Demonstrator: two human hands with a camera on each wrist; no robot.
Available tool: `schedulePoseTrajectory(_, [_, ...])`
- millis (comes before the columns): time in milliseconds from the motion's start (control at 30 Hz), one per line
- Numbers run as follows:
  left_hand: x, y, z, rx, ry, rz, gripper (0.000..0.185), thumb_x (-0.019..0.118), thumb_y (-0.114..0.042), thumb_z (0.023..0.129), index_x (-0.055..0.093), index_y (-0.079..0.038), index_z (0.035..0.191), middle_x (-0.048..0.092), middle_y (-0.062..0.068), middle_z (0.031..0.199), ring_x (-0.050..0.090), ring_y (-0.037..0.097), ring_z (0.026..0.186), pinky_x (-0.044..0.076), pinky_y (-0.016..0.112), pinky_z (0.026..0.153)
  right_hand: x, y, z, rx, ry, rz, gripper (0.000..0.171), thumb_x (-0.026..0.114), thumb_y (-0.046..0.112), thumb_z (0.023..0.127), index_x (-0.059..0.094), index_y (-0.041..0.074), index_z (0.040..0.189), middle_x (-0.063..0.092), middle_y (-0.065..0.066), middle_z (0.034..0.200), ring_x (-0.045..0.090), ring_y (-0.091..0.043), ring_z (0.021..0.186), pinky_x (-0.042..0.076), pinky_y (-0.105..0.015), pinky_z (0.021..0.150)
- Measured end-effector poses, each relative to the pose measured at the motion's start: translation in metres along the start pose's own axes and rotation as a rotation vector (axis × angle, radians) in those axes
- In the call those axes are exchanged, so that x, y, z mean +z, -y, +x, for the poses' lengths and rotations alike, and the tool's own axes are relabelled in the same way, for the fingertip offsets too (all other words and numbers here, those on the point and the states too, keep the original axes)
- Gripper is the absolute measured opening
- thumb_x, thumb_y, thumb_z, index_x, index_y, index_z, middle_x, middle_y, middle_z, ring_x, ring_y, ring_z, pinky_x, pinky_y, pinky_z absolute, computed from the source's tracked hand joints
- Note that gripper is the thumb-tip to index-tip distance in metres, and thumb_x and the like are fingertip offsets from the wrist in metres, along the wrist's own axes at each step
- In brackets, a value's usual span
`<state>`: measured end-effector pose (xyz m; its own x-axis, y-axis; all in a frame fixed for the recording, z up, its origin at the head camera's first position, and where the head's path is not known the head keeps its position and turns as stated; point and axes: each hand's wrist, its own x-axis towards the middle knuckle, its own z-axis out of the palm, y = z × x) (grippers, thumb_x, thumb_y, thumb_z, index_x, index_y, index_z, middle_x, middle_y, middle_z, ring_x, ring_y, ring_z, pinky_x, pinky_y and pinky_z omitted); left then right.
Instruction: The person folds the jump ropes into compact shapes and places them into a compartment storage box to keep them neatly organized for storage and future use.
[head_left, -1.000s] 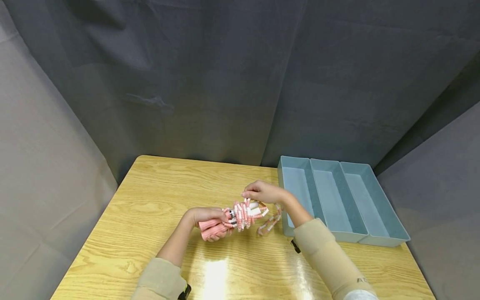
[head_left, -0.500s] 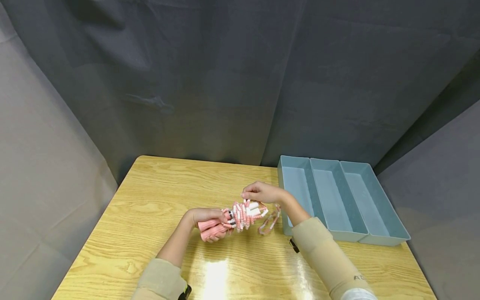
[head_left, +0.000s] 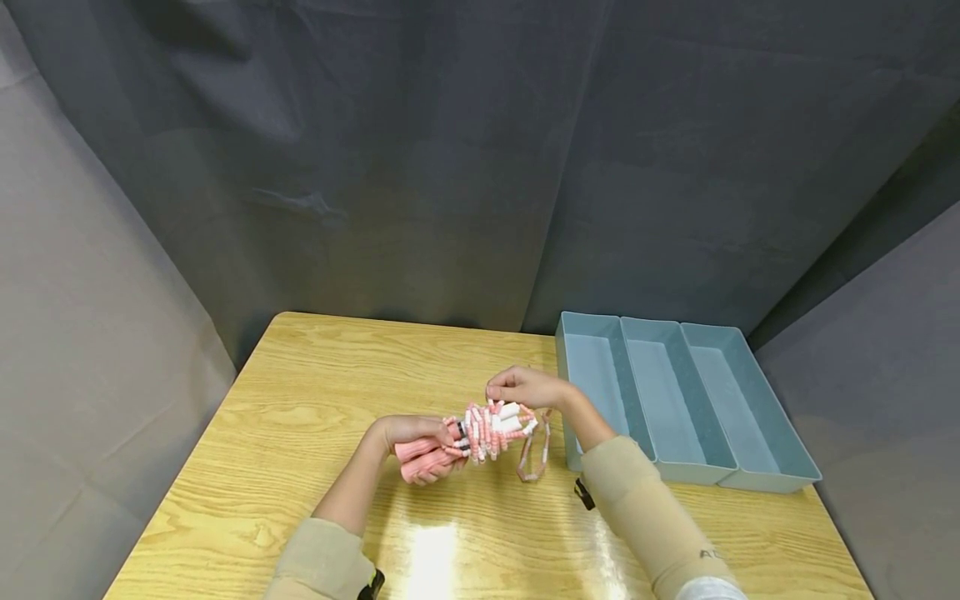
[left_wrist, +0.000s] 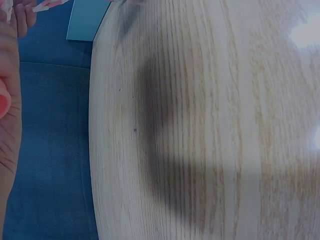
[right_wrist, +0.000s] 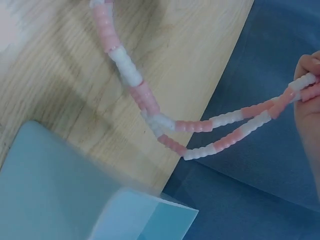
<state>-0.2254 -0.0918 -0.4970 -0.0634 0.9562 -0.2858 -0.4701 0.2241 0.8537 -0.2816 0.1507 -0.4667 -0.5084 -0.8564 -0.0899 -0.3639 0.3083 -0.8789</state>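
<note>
Item: beaded skipping rope (head_left: 491, 429), pink and white, lower centre of the head view, held just above the worktop (head_left: 300, 392).

Left hand (head_left: 408, 437): your fingers curl round the pink handles (head_left: 420, 458), closed firmly on them, with the coiled beads bunched just to the right of that grip.

Right hand (head_left: 525, 386): you pinch the rope at the top of the coil between fingertips and thumb. In the right wrist view, two beaded strands (right_wrist: 225, 132) run from your fingertips (right_wrist: 306, 75) at the right edge down to a loose loop (head_left: 534, 450) that hangs close over the worktop.

Nearby: blue tray (head_left: 780, 483) with three long compartments, right of centre in the head view, its left wall just beside your right wrist.

Risks, as judged:
- The hanging loop may swing and catch on the near corner of the tray, since it dangles right beside it.
- The coil looks loosely gathered; slackening the pinch would likely let the turns slide off and spill across the worktop.
- Smooth beads could slip through a light fingertip hold.
- Loose turns may cross and tangle if wound unevenly.

Hard to make out:
- The left wrist view shows mostly bare worktop and blue cloth; the hand is cut off at the left edge, the handles only a pink sliver.
- The number of handles and turns in the coil cannot be told.
- Whether the loop touches the worktop cannot be told.
- The nearer beads in the right wrist view are blurred.
</note>
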Motion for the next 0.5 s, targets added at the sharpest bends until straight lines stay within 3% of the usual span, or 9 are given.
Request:
schedulePoseTrajectory(167, [0.001, -0.001, -0.001, 0.028, 0.008, -0.001, 0.028, 0.027, -0.020, 0.083, 0.045, -0.003, 0.096, 0.045, -0.001, 0.063, 0.041, 0.009, 0.050, 0.037, 0.022, 0.045, 0.002, -0.003, 0.001, -0.022, 0.004, 0.011, 0.031, 0.037, 0.011, 0.098, 0.048, 0.003, 0.070, 0.037, 0.002, 0.063, 0.031, -0.009, 0.056, 0.032, -0.025, 0.059])
schedulePoseTrajectory(333, [0.005, -0.003, -0.003, 0.025, 0.000, 0.007, 0.028, 0.025, -0.019, 0.083, 0.044, -0.004, 0.097, 0.044, -0.001, 0.063, 0.040, 0.009, 0.050, 0.037, 0.022, 0.045, 0.005, -0.004, -0.002, 0.012, -0.042, 0.032, 0.029, 0.037, 0.012, 0.098, 0.054, 0.004, 0.075, 0.047, 0.003, 0.072, 0.042, -0.009, 0.067, 0.039, -0.026, 0.067])
schedulePoseTrajectory(500, [0.008, -0.006, -0.005, 0.041, 0.000, 0.020, 0.027, 0.025, -0.019, 0.083, 0.044, -0.005, 0.097, 0.043, -0.002, 0.062, 0.040, 0.009, 0.049, 0.037, 0.023, 0.045, 0.011, -0.007, -0.004, 0.072, -0.059, 0.181, 0.031, 0.034, 0.018, 0.099, 0.056, 0.005, 0.082, 0.053, 0.003, 0.073, 0.048, -0.006, 0.065, 0.043, -0.021, 0.062])
